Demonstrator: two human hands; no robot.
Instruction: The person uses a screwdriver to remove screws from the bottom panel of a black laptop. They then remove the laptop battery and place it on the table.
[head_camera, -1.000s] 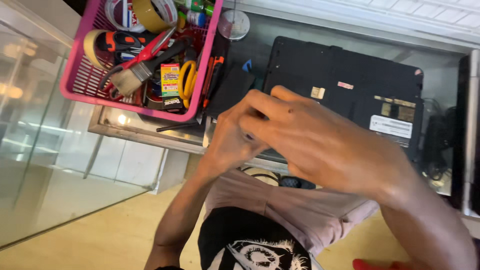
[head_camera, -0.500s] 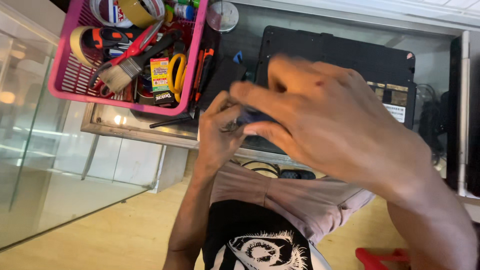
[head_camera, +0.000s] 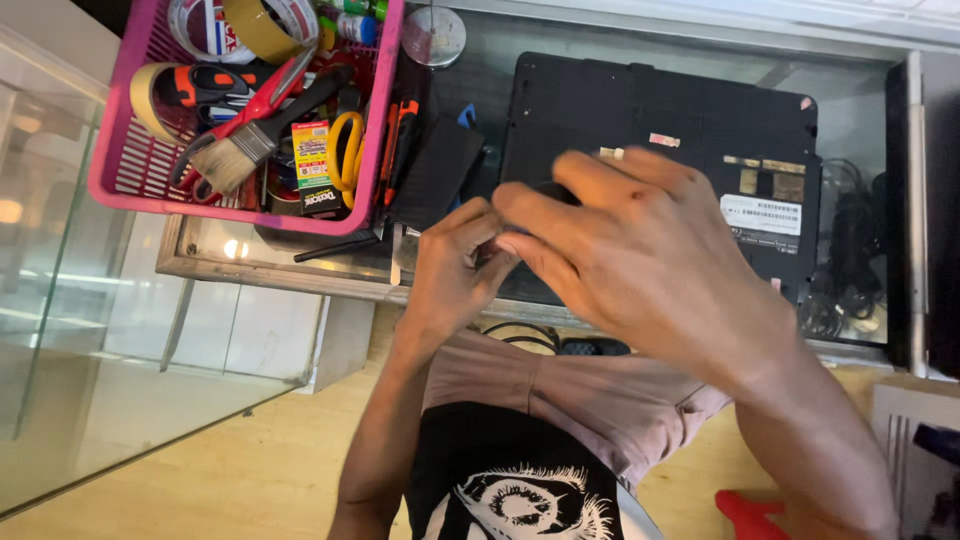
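Observation:
My left hand (head_camera: 452, 275) and my right hand (head_camera: 645, 260) meet fingertip to fingertip above the front edge of a black laptop (head_camera: 690, 130) that lies bottom-up on a glass counter. The left fingers are curled inward. My right hand's fingers are spread and cover the spot where the hands touch, so whatever is pinched there is hidden. A black flat pouch (head_camera: 438, 172) lies just left of the laptop, close to my left hand.
A pink basket (head_camera: 115, 185) at the upper left holds tape rolls, a paintbrush (head_camera: 240, 150), scissors and pliers. The glass counter's metal edge (head_camera: 270, 268) runs below it. Black cables (head_camera: 850, 290) lie right of the laptop. A wooden floor shows below.
Both hands stay joined over the laptop's front edge. My right hand's fingers have spread wider and now cover more of the left hand's fingertips.

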